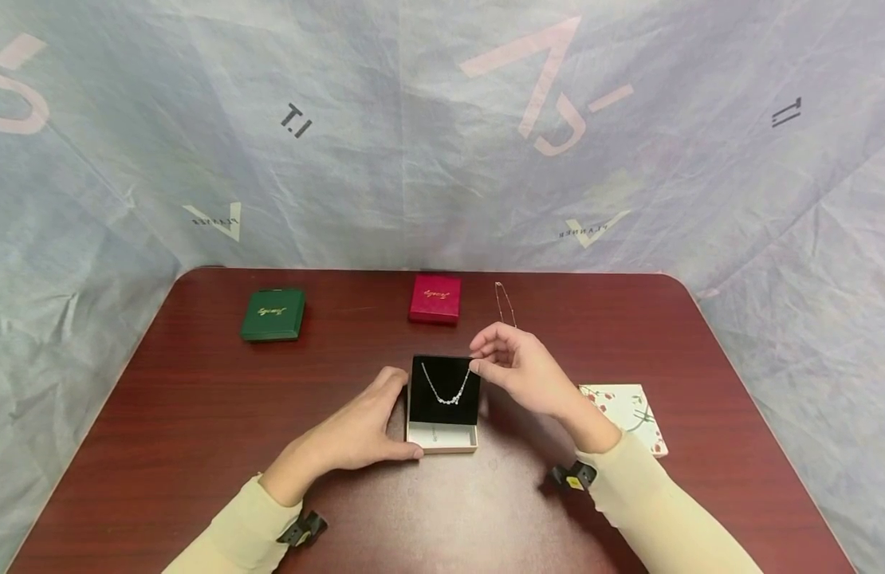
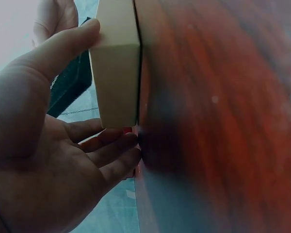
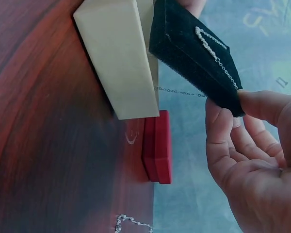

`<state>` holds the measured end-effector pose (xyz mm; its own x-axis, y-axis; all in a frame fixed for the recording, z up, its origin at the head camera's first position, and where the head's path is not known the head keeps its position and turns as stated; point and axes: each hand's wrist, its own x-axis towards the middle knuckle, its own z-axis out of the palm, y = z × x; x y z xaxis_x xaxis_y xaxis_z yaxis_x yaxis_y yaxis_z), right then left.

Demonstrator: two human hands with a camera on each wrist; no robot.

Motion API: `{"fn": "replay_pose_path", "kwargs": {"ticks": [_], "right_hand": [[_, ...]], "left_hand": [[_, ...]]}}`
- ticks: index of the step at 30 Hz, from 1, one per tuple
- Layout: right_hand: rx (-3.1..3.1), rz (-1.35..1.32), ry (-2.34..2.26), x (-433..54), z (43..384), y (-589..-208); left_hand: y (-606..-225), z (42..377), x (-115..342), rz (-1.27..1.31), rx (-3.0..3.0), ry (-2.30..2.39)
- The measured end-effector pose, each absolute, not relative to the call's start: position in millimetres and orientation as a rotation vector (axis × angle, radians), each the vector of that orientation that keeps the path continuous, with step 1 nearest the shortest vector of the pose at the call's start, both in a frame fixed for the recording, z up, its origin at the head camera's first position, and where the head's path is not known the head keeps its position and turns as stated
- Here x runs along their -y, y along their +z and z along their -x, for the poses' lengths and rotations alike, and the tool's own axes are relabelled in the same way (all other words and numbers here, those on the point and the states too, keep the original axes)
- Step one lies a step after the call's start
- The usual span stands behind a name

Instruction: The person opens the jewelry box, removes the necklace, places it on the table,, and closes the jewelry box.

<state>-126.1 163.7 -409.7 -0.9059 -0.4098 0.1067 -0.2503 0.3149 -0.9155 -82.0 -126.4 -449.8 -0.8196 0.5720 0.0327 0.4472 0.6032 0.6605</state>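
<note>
Bracing the box (image 1: 453, 450) on the table (image 1: 442, 514) with the left hand (image 1: 356, 426), setting its thumb at the near-left corner and its slightly spread fingers round toward the far end, likely to stop any sliding. Having the lid (image 1: 635, 405) lying face up at the right, partly behind the right sleeve (image 1: 650, 498), presumably off so as to leave the box open. Pinching the black pad (image 1: 442, 414) at its far-right corner between thumb and forefinger of the right hand (image 1: 525, 371), curling the other fingers loosely. Tilting the pad over the box, probably gripping only the corner to spare the necklace (image 1: 448, 401), strung across its face. Having the loose chain (image 1: 505, 304), the red case (image 1: 435, 299) and, farther left, the green case (image 1: 273, 316) lying beyond, seemingly for working room. Hanging cloth (image 1: 407, 159) behind, perhaps as a screen.
</note>
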Motion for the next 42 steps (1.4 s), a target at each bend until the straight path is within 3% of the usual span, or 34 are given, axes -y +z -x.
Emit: {"fn": "replay_pose_path", "kwargs": {"ticks": [10,22,36,42], "right_hand": [[-2.398,0.593,-1.658,-162,131,-404],[-2.332,0.564,-1.716,-161,133,-399],[-2.32,0.533,-1.755,-158,134,-400],[-2.511,0.644,-1.679,-158,129,-401]], "left_hand": [[-442,87,131,-0.78,-2.654,1.113],[-432,89,126,-0.46,-2.324,1.687],[-430,84,118,-0.294,-2.209,1.798],[-431,83,118,-0.273,-2.188,1.826]]}}
